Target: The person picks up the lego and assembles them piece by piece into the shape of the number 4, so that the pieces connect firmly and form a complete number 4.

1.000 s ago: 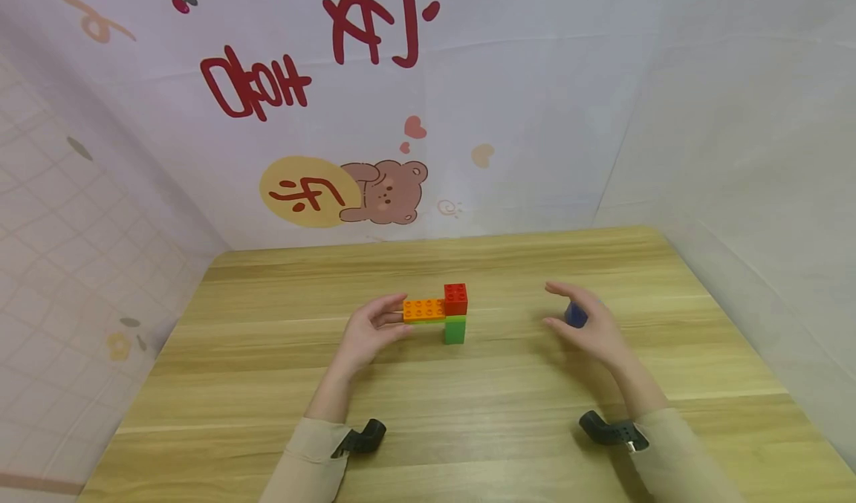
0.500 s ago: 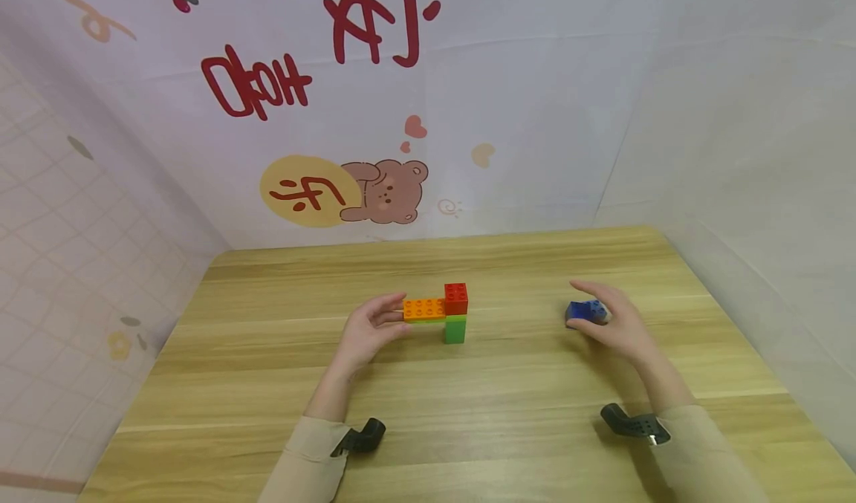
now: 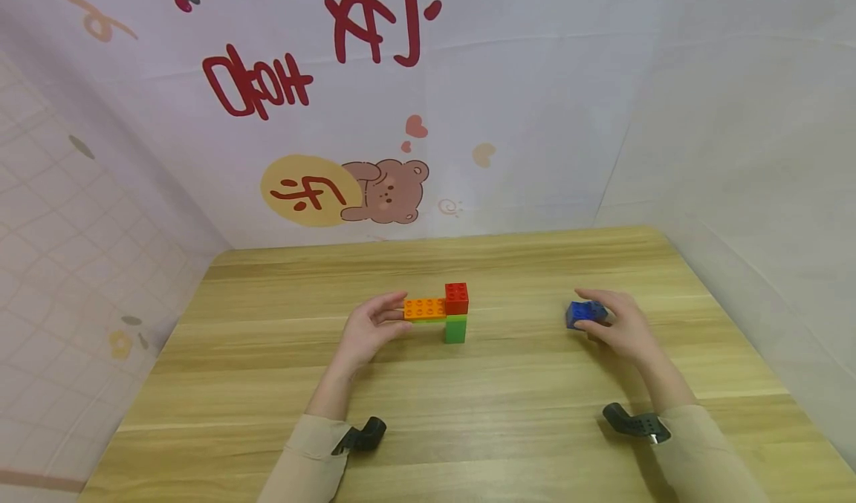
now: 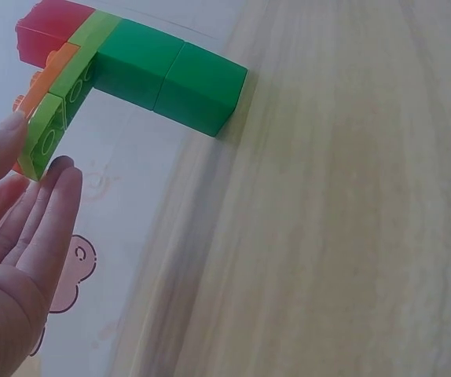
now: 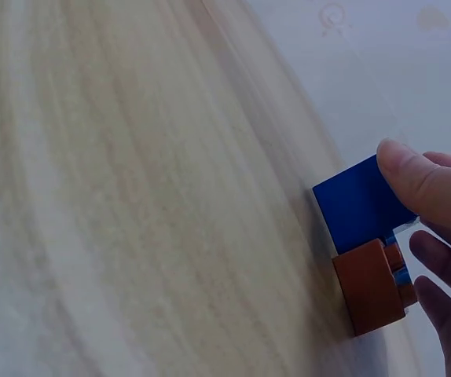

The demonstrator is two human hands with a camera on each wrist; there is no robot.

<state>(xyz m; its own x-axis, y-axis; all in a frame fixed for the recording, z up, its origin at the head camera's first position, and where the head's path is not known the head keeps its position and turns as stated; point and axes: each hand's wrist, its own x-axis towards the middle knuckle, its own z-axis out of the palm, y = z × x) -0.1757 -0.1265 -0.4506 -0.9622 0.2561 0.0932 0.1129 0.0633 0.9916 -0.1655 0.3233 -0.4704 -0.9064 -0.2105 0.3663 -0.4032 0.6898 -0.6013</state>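
Note:
Near the table's middle, a toy-brick build has a green column (image 3: pixel 455 330), a red brick (image 3: pixel 456 299) on top and an orange brick (image 3: pixel 424 308) jutting left over lime-green bricks (image 4: pixel 46 135). My left hand (image 3: pixel 368 330) pinches the orange brick's free end, thumb on the near side and fingers on the far side. On the right, my right hand (image 3: pixel 623 323) holds a blue brick (image 3: pixel 579 315) between thumb and fingers, its studs upward. An orange-brown brick (image 5: pixel 369 289) sits against the blue one in the right wrist view. More blue studs (image 3: pixel 597 310) show beside it, partly covered by my fingers.
The wood-grain table (image 3: pixel 428 406) has a white printed cloth wall (image 3: pixel 535 131) behind it and cloth along both sides. Each wrist carries a black camera mount (image 3: pixel 635 423) over a beige sleeve.
My right hand has moved right and closed on the blue brick, which has turned from hollow side showing to studs up. The left hand and the build have stayed in place.

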